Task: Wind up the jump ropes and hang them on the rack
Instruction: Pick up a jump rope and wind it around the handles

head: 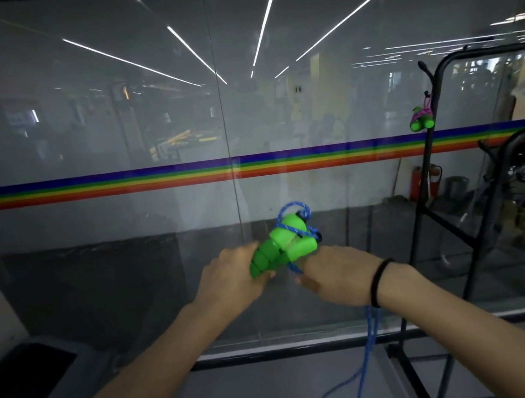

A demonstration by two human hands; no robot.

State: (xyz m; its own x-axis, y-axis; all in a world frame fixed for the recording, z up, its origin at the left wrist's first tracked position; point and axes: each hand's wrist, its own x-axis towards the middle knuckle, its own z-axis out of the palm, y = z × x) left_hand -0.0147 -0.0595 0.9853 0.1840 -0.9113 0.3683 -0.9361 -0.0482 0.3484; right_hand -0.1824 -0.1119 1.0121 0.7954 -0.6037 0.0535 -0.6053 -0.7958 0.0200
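Blue braided jump rope [370, 331] is wound in a few turns round its two bright green plastic handles [280, 246], which are held up in the middle of the scene in front of a glass wall [81, 138]. The rest of the cord hangs from under the right wrist to the grey floor [262, 397] and curves there. The left hand [231, 278] has its grip closed round the near ends of the handles. The right hand [336, 275], with a black band [377, 284] on its wrist, has its grip curled on the cord just right of the handles; its fingertips are hidden.

The glass carries a rainbow stripe [120, 183] across its width and reflects long ceiling lights. A black metal rack [424, 179] stands at the right, close to the glass and well apart from the hands. A second wound rope with green handles and purple cord [422, 119] hangs high on its upright. A dark bin [44, 368] sits at the near left. Open floor lies between the bin and the rack's base.
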